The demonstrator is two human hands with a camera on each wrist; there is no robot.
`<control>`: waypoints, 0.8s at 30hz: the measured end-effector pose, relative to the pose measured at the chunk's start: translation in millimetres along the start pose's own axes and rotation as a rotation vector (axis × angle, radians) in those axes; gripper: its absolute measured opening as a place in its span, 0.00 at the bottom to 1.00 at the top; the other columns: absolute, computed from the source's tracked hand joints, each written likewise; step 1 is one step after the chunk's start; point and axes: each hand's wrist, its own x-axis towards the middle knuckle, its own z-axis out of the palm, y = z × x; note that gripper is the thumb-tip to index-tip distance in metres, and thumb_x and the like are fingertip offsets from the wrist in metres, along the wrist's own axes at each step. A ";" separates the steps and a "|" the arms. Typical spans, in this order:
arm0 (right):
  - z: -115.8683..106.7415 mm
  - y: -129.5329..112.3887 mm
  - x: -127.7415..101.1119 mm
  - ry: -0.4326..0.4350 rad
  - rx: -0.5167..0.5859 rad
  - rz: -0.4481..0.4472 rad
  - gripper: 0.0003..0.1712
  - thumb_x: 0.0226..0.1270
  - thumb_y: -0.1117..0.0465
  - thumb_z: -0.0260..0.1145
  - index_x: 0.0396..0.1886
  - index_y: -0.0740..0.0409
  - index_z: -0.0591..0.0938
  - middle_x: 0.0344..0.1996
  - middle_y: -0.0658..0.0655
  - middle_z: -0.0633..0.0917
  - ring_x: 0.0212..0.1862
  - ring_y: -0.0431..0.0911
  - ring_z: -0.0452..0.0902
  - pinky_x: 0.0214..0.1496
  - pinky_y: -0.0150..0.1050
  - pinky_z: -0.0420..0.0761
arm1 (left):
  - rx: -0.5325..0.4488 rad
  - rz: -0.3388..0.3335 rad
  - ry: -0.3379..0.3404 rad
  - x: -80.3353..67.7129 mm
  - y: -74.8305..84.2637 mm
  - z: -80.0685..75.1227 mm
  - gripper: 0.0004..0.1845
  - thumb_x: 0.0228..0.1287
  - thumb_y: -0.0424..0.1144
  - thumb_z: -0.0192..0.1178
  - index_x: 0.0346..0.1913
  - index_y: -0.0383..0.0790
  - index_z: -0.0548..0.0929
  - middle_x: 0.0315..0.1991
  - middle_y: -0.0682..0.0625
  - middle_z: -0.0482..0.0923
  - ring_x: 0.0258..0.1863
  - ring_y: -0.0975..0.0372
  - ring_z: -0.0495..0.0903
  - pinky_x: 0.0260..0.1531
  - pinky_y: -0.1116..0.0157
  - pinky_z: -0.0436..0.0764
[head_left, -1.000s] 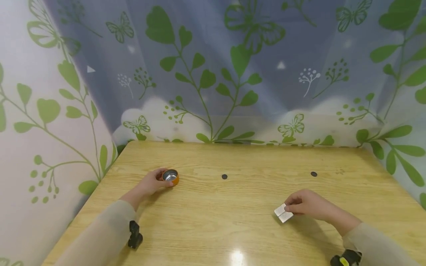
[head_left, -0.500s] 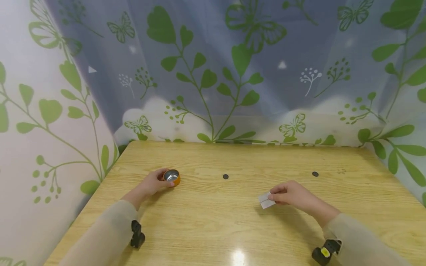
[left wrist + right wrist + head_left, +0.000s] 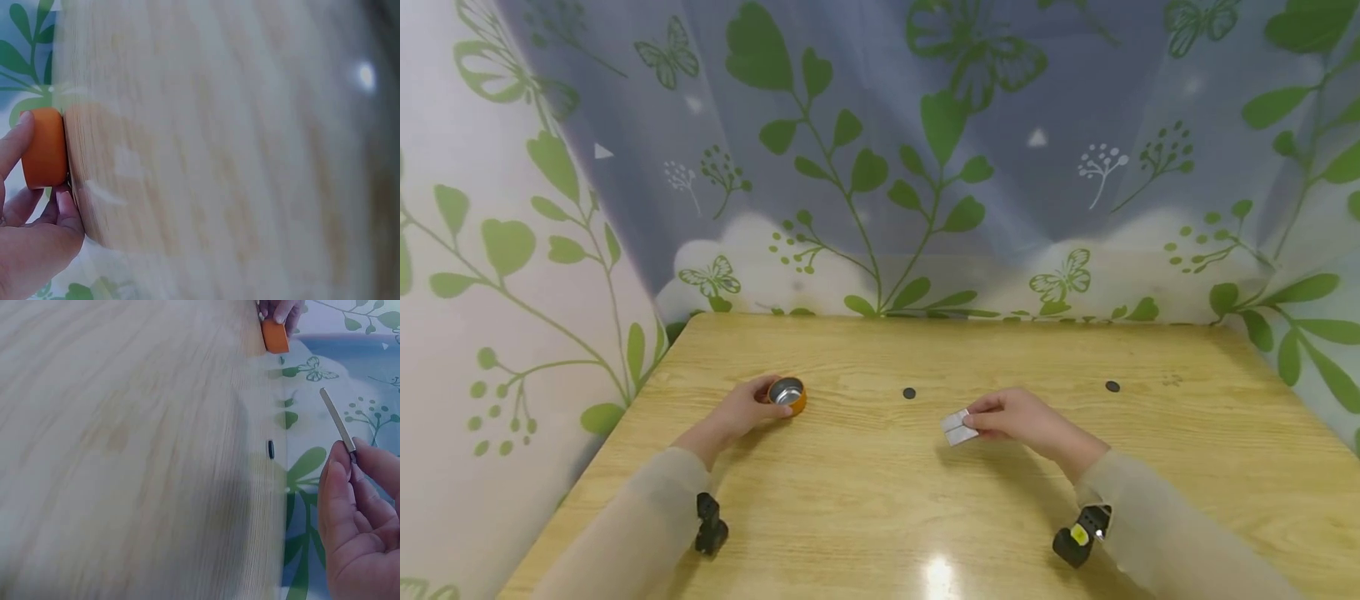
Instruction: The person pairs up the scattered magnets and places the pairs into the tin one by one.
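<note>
In the head view, the left hand point(image 3: 741, 411) was curled round a small orange cup point(image 3: 788, 394) with a metal-lined inside, standing upright on the left part of the wooden table point(image 3: 880, 500), while the right hand point(image 3: 1018, 417) pinched a small folded white card point(image 3: 957, 427) just above the tabletop near its middle, below a dark dot point(image 3: 909, 392). The left wrist view showed the fingers point(image 3: 14, 147) and thumb touching the cup's point(image 3: 45, 149) plain orange side. The right wrist view showed the card point(image 3: 337, 420) edge-on, thin and flat, held between thumb and fingertips point(image 3: 340, 464), clear of the table.
</note>
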 end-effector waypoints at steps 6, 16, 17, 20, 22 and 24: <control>7.7 -2.1 10.9 -0.035 0.050 -0.048 0.22 0.62 0.59 0.66 0.47 0.74 0.78 0.42 0.64 0.81 0.41 0.47 0.80 0.43 0.38 0.79 | -0.025 -0.016 -0.012 -0.5 2.9 0.1 0.37 0.59 0.38 0.64 0.68 0.30 0.59 0.58 0.34 0.67 0.55 0.47 0.67 0.53 0.54 0.68; 23.9 -12.4 28.3 -0.005 0.069 0.007 0.18 0.65 0.64 0.62 0.49 0.74 0.77 0.44 0.65 0.81 0.41 0.46 0.79 0.46 0.42 0.79 | -0.023 -0.031 -0.016 -0.2 0.5 -1.6 0.37 0.59 0.38 0.64 0.68 0.31 0.59 0.59 0.34 0.66 0.57 0.46 0.66 0.55 0.52 0.66; 25.5 -14.6 29.6 -0.002 0.070 0.008 0.18 0.65 0.64 0.62 0.50 0.74 0.77 0.45 0.65 0.81 0.42 0.46 0.79 0.46 0.43 0.78 | -0.022 -0.028 -0.016 -0.1 0.6 -1.5 0.37 0.59 0.38 0.64 0.68 0.31 0.59 0.59 0.34 0.66 0.57 0.46 0.66 0.55 0.52 0.66; 29.7 -22.0 32.4 -0.004 0.083 0.006 0.18 0.65 0.65 0.62 0.50 0.74 0.77 0.45 0.64 0.81 0.41 0.45 0.79 0.47 0.43 0.78 | -0.024 -0.024 -0.008 0.8 1.0 -1.1 0.37 0.59 0.37 0.65 0.68 0.31 0.60 0.59 0.34 0.66 0.56 0.47 0.66 0.55 0.52 0.66; 32.3 -26.2 34.0 -0.010 0.094 0.006 0.18 0.65 0.65 0.62 0.50 0.74 0.77 0.44 0.64 0.81 0.41 0.45 0.79 0.48 0.44 0.78 | -0.026 -0.021 -0.008 1.4 1.3 -0.9 0.37 0.59 0.37 0.65 0.68 0.30 0.60 0.59 0.34 0.66 0.56 0.47 0.66 0.55 0.53 0.67; 34.5 -28.7 36.0 -0.019 0.104 0.008 0.18 0.66 0.65 0.61 0.50 0.74 0.77 0.44 0.64 0.81 0.41 0.45 0.79 0.49 0.44 0.77 | -0.026 -0.021 -0.012 1.9 1.5 -0.4 0.37 0.59 0.37 0.65 0.68 0.30 0.59 0.59 0.34 0.66 0.56 0.47 0.67 0.55 0.53 0.67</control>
